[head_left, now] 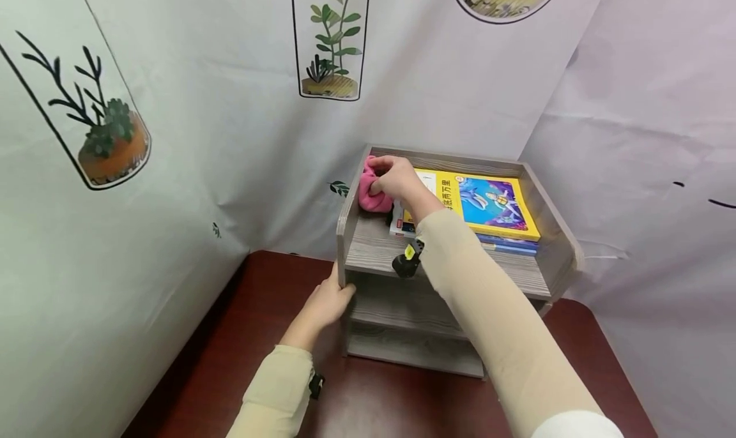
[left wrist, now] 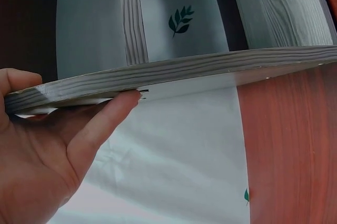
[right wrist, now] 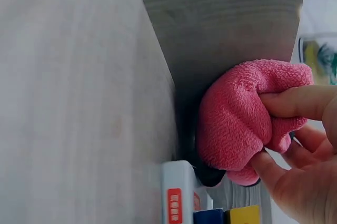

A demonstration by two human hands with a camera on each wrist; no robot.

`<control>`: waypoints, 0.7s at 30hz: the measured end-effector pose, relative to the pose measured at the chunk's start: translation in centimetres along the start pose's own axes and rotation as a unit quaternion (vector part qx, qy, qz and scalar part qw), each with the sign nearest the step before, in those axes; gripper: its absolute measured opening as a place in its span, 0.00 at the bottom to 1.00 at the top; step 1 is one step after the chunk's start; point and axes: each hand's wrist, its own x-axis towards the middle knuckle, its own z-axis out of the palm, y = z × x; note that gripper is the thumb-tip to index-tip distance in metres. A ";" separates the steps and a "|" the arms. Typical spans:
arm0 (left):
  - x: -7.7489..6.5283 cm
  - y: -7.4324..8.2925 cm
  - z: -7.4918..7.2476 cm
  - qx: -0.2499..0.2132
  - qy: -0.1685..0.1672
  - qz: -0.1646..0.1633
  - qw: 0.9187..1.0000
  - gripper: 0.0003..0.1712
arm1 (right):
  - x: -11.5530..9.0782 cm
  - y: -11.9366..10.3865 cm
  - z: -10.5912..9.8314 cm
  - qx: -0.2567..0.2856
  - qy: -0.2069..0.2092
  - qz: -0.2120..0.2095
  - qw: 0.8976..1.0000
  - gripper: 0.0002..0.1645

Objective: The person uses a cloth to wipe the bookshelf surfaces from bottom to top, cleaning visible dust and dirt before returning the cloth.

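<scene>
A small grey wood-grain shelf unit point(head_left: 374, 253) stands on a dark red table. My left hand point(head_left: 328, 297) grips the front edge of its left side panel point(left wrist: 184, 71), thumb on one face and fingers on the other. On the top level, in the left corner, my right hand point(head_left: 398, 179) pinches a bunched pink fluffy cloth point(right wrist: 237, 118) between thumb and fingers. Something black shows under the cloth in the right wrist view; its kind is hidden. Beside the cloth lie stacked books, topped by a yellow picture book point(head_left: 523, 218).
A white book with a red label point(right wrist: 175, 203) lies close to the cloth. Raised panels border the top level at the back and sides. Lower shelves point(head_left: 402, 304) lie beneath. White sheeting with plant drawings point(head_left: 259, 138) hangs behind the dark red table point(head_left: 276, 278).
</scene>
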 end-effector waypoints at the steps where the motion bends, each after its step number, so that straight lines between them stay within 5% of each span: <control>1: 0.0 0.0 0.0 0.000 0.001 0.002 1.000 0.39 | -0.5 0.0 0.1 0.000 -0.001 -0.005 1.000 0.36; 21: 0.2 0.1 -0.2 -0.011 -0.016 -0.003 1.000 0.38 | -9.2 1.2 3.0 0.000 0.013 -0.060 0.998 0.29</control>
